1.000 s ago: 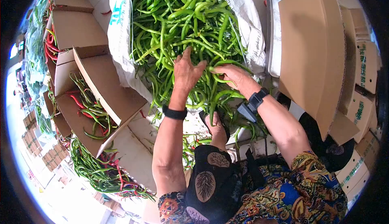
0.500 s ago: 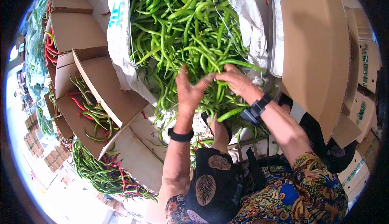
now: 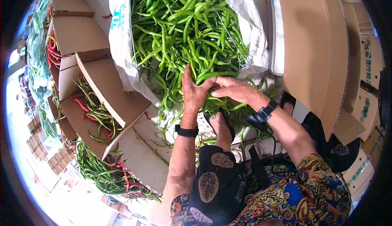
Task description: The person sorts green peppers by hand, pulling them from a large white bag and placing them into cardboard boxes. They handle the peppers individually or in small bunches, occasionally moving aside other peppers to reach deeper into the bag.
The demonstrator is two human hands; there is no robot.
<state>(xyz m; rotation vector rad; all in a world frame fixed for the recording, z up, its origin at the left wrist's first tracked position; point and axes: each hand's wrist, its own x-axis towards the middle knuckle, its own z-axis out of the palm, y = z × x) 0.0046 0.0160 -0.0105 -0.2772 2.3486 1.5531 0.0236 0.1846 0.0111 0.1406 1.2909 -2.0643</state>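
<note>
In front of me, in the mouth of a white woven plastic sack point(image 3: 121, 54), lies a deep heap of long, slender, curved green peppers point(image 3: 163, 42), spilling over the near edge toward my feet. My left hand point(image 3: 194, 96) is among them at that near edge, opened out, its index finger pointing away from me and its thumb stretched toward my other hand. My right hand point(image 3: 241, 92) comes in from the side with fingers bent, the tips at or very near the left thumb, just below a thick, bright green curved pepper point(image 3: 216, 74); I cannot tell whether it grips one. A black band point(image 3: 187, 131) circles my left wrist, and a dark, boxy device point(image 3: 257, 119) sits at my right. Below my hands, my foot point(image 3: 221, 128) shows near loose peppers on the floor. To the left is an open brown cardboard box point(image 3: 112, 83) with red and green peppers point(image 3: 96, 113) inside, and below it a tangled mixed pile of peppers point(image 3: 98, 168). Right of the sack is a flat white surface with a dark rim point(image 3: 278, 34), beside a large bent brown cardboard panel point(image 3: 314, 58); beyond stand cartons with green printing point(image 3: 369, 62).
</note>
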